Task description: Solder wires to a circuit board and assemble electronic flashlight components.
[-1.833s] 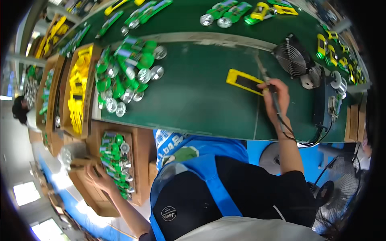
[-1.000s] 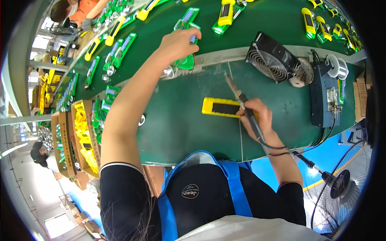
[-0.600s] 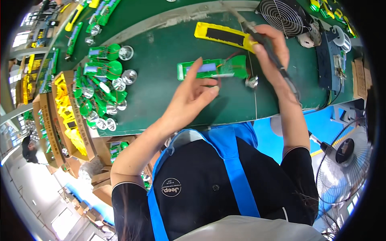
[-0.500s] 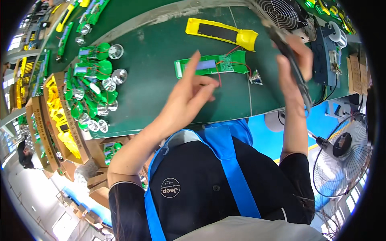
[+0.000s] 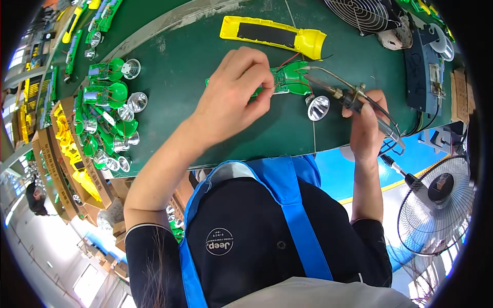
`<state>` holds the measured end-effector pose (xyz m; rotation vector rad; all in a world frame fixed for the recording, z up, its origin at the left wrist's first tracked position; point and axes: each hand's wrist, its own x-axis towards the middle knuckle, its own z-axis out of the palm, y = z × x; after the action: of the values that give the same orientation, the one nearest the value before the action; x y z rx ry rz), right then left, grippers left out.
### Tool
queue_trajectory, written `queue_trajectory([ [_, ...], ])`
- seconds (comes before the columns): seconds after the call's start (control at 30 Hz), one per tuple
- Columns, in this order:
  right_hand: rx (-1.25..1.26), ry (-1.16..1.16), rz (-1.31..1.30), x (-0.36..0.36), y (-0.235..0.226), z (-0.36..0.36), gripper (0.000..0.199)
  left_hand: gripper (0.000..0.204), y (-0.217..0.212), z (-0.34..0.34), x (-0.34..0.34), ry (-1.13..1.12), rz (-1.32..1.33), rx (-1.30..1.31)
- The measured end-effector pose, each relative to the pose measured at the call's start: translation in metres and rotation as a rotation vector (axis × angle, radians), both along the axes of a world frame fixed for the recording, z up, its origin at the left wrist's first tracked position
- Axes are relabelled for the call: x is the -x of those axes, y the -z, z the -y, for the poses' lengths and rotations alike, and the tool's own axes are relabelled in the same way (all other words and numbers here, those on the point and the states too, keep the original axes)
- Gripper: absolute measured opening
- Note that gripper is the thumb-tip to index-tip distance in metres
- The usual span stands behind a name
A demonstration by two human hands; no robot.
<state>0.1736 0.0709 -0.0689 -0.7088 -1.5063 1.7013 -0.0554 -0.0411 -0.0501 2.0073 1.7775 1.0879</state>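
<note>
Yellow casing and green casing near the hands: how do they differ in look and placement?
The yellow casing shows a dark panel; the green casing shows a circuit board. The yellow casing lies farther from the person than the green casing. It is fully visible, while the left hand partly hides the green casing. Both rest on the green tabletop.

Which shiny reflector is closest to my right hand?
The single silver reflector just left of your right hand, wired to the green casing; the piled reflectors sit far to the left.
</note>
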Motion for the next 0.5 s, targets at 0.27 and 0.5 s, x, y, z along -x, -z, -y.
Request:
queue_trajectory([
  [0.27, -0.019, -0.003, 0.199, 0.009, -0.003, 0.004, 0.02, 0.014, -0.019, -0.003, -0.009, -0.192, -0.066, 0.283],
  [0.5, -0.014, -0.045, 0.231, 0.009, -0.006, 0.006, 0.024, 0.012, -0.031, -0.009, -0.001, -0.105, -0.137, 0.425],
])
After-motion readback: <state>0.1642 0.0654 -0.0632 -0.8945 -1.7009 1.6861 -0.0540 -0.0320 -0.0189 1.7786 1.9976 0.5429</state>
